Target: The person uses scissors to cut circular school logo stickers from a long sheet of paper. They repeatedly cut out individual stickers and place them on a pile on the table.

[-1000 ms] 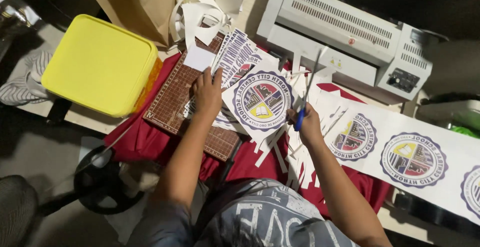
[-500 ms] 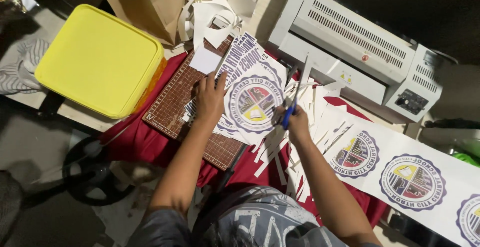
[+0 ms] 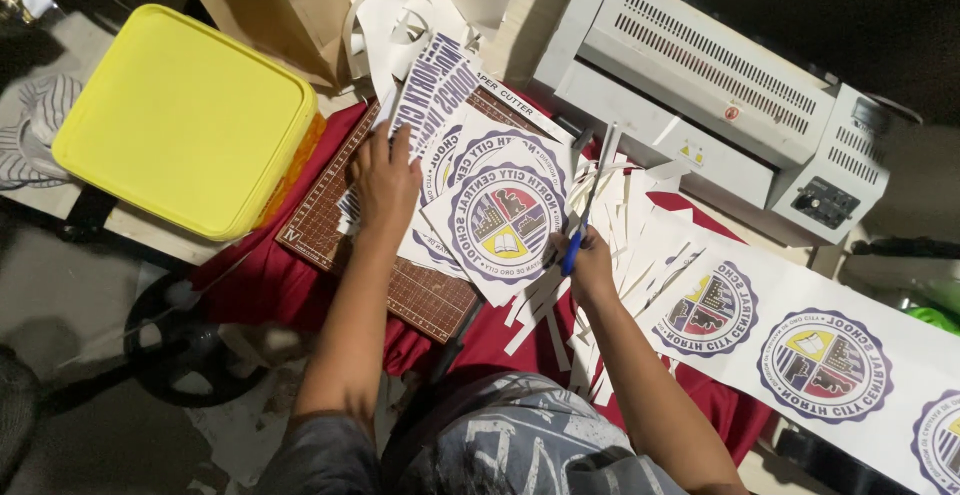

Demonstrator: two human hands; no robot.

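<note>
While the white laminator [image 3: 700, 105] sits behind and the yellow lid [image 3: 180, 115] off to my left, my left hand [image 3: 385, 180] lies flat, fingers spread, on the printed seal sheets [image 3: 500, 220] atop the brown cutting mat [image 3: 420, 295]; my right hand [image 3: 590, 265] grips blue-handled scissors [image 3: 585, 205] beside them.

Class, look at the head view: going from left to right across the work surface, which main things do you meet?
Yellow lid → left hand → round-emblem sheet → right hand with blue scissors → white laminating machine.
</note>
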